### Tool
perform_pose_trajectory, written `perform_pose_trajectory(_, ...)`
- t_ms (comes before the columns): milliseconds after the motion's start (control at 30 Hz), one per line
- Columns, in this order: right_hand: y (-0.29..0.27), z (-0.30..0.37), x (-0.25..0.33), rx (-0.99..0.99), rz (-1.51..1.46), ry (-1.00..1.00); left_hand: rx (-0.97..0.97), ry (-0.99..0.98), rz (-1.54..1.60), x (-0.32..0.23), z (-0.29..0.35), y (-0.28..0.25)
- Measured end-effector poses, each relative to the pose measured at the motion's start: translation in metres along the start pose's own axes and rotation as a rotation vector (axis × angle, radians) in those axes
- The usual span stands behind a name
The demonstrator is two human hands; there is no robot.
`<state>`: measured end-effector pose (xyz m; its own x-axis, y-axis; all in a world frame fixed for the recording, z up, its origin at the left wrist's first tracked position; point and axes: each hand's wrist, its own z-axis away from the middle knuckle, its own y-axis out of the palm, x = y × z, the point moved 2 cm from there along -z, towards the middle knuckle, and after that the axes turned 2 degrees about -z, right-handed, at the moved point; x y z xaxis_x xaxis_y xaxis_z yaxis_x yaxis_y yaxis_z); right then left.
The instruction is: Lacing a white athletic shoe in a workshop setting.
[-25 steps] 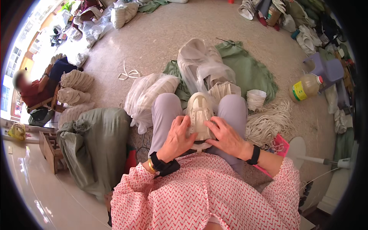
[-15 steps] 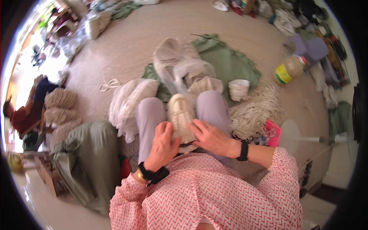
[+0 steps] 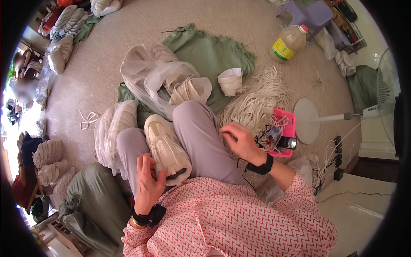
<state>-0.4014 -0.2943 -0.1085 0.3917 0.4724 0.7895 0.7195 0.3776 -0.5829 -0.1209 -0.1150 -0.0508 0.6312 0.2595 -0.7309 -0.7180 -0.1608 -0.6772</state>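
Observation:
A beige sneaker (image 3: 165, 143) rests between my thighs, toe pointing away and its dark-lined opening towards me. My left hand (image 3: 149, 180) is at its left side, fingers bent, thumb and forefinger at the edge near the opening. Over my right thigh, off the sneaker, hovers my right hand (image 3: 245, 143); its fingers are curled with a gap at the thumb, and I see nothing in them. A heap of off-white laces (image 3: 254, 105) lies beyond that hand. A pink basket (image 3: 292, 124) holding small items and a dark device stands to its right.
Bagged shoe parts (image 3: 150, 70) and a pale roll (image 3: 230, 82) lie on green cloth (image 3: 214, 47) ahead. At far right are a large bottle (image 3: 287, 45), a purple stool (image 3: 314, 17) and a fan (image 3: 342, 116) with trailing cables. A green sack (image 3: 100, 201) stands left.
My right hand has left the sneaker and moved right, towards the basket. My left hand stays beside the sneaker. The whole view has shifted, with more of the right side showing.

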Motion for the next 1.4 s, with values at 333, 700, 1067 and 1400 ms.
perform_pose_trajectory(333,-0.023,0.092,-0.218,0.105,0.438,0.319,0.025,-0.056,-0.009,-0.009,-0.008,-0.001)
perform_pose_trajectory(700,-0.017,0.087,-0.229,0.107,0.373,0.304,0.020,-0.053,-0.043,-0.011,-0.008,0.000)
perform_pose_trajectory(1067,-0.063,0.024,-0.141,0.148,-0.245,0.852,-0.006,-0.031,-0.035,-0.008,-0.006,-0.001)
perform_pose_trajectory(1400,-0.110,-0.038,-0.034,0.042,-0.268,0.437,-0.036,0.000,0.009,-0.005,-0.003,0.001)
